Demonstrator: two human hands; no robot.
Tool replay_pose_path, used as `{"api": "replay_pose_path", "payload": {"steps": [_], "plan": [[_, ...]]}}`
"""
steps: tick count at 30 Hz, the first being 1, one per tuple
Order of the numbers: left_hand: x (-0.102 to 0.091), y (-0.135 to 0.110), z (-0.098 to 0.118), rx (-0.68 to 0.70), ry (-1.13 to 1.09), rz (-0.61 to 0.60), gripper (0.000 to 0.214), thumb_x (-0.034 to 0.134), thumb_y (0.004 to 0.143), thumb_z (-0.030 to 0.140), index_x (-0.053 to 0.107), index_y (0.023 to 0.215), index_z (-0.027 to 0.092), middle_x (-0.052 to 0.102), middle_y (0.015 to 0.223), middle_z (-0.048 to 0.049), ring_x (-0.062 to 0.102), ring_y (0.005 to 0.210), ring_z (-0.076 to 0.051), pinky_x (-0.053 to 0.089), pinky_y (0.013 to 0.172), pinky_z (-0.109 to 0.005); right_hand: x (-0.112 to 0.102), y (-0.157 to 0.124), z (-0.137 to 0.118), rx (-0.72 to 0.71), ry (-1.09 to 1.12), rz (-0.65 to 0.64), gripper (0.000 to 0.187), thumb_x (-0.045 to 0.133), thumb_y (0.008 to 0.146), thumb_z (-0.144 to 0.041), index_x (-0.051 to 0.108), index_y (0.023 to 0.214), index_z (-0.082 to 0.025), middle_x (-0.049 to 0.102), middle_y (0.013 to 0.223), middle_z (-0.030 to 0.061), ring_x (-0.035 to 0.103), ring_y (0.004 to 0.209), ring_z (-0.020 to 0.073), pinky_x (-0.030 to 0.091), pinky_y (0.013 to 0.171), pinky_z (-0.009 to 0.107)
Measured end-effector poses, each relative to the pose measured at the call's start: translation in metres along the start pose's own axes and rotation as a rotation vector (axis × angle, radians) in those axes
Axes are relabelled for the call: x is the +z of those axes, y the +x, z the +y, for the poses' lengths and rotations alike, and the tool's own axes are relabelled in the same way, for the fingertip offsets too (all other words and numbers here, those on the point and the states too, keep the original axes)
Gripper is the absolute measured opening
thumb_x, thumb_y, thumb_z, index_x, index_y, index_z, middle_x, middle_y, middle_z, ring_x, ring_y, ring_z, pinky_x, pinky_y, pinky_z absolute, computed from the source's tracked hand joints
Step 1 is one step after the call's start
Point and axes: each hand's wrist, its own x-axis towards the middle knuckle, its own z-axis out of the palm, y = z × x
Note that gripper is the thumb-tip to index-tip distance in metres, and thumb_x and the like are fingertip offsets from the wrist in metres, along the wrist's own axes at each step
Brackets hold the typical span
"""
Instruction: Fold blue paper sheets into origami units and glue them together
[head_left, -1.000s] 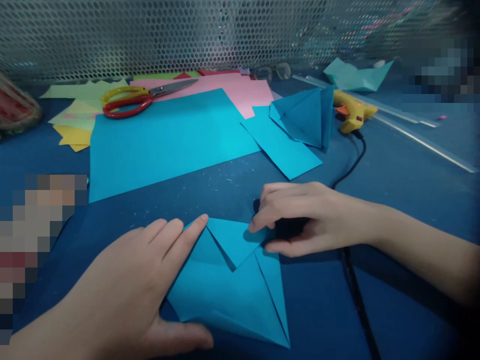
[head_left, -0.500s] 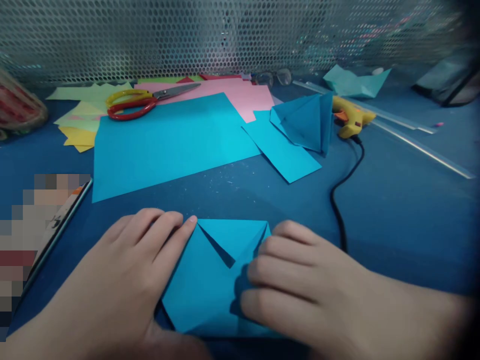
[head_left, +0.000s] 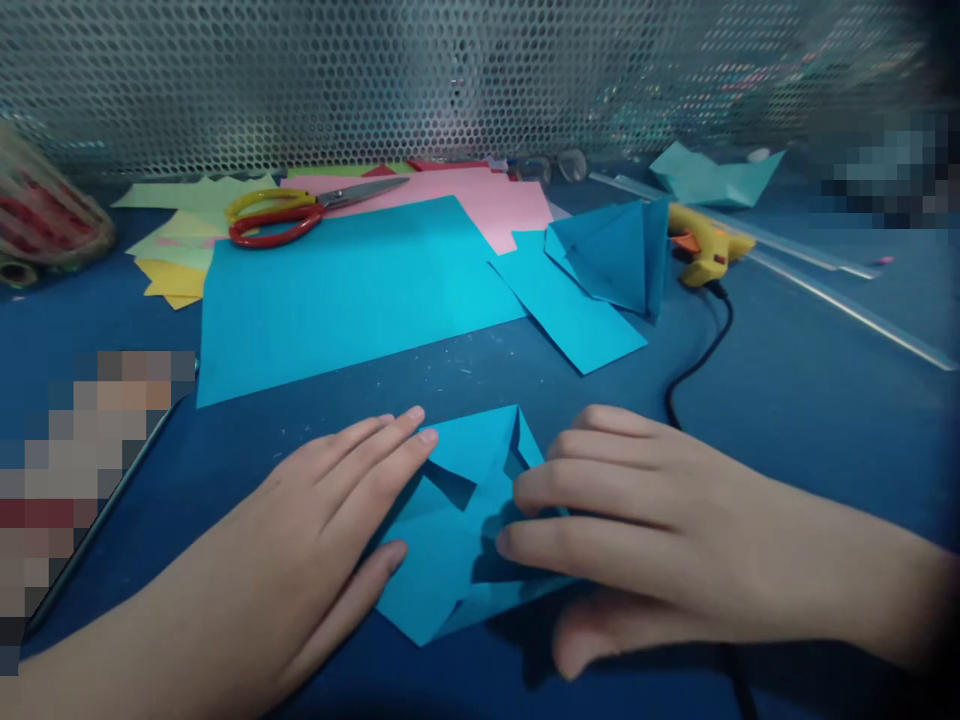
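A folded sheet of blue paper [head_left: 439, 535] lies on the blue table in front of me, its top flap and its right corner standing slightly open. My left hand [head_left: 337, 510] rests along the paper's left edge, fingers stretched out and thumb apart on the near part. Over the right side of the paper is my right hand [head_left: 637, 520], with its fingers a little bent and the thumb held away below. The fingertips cover the paper's right edge, so whether they press on it is hard to see.
Behind lie a large blue sheet [head_left: 360, 300], scissors [head_left: 322, 205], pink paper [head_left: 517, 205] and a blue strip [head_left: 585, 325]. A folded blue paper shape [head_left: 611, 255] sits beside a yellow glue gun [head_left: 709, 245], its cord running towards me. Clear glue sticks [head_left: 847, 300] lie right.
The folded paper has turned and shifted slightly away from me, and its lower and right folds have lifted. My left hand moved right and flattened; my right thumb now shows, apart from the paper.
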Motion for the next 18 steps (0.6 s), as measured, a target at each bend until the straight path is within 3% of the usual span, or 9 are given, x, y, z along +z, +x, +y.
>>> {"api": "replay_pose_path", "payload": {"steps": [3, 8, 13, 18], "plan": [[0.0, -0.003, 0.006, -0.09, -0.059, -0.014, 0.053, 0.038, 0.105, 0.029, 0.029, 0.158, 0.026, 0.039, 0.164, -0.002, 0.048, 0.142, -0.022, 0.049, 0.11, -0.036, 0.006, 0.001, -0.007, 0.051, 0.021, -0.004, 0.044, 0.042, 0.108, -0.05, 0.068, 0.089, -0.02, 0.068, 0.087, 0.0022, 0.054, 0.076, 0.0164, 0.036, 0.074, 0.033], [-0.003, -0.007, 0.018, -0.28, -0.2, -0.001, 0.048, 0.037, 0.105, 0.034, 0.041, 0.152, 0.038, 0.041, 0.162, -0.0007, 0.053, 0.138, -0.027, 0.054, 0.106, -0.041, 0.004, 0.0, 0.004, 0.003, 0.03, -0.036, 0.036, 0.034, 0.111, -0.019, 0.065, 0.092, -0.02, 0.07, 0.097, 0.0022, 0.059, 0.091, 0.0152, 0.038, 0.088, 0.033], [-0.006, -0.015, 0.023, -0.204, -0.272, 0.024, 0.056, 0.035, 0.1, 0.024, 0.038, 0.154, 0.04, 0.061, 0.144, 0.0032, 0.063, 0.127, -0.023, 0.052, 0.108, -0.035, 0.001, -0.007, 0.029, -0.051, -0.323, 0.103, 0.035, 0.029, 0.11, -0.012, 0.062, 0.102, -0.021, 0.071, 0.1, 0.0077, 0.06, 0.102, 0.021, 0.038, 0.095, 0.04], [0.0, -0.018, 0.015, -0.19, -0.243, -0.019, 0.068, 0.036, 0.098, 0.022, 0.019, 0.16, 0.045, 0.064, 0.141, 0.0109, 0.068, 0.12, -0.018, 0.059, 0.095, -0.026, 0.003, -0.007, 0.031, -0.111, -0.243, 0.089, 0.03, 0.032, 0.107, -0.007, 0.06, 0.113, -0.016, 0.071, 0.097, 0.0088, 0.061, 0.084, 0.0177, 0.048, 0.075, 0.034]]}}
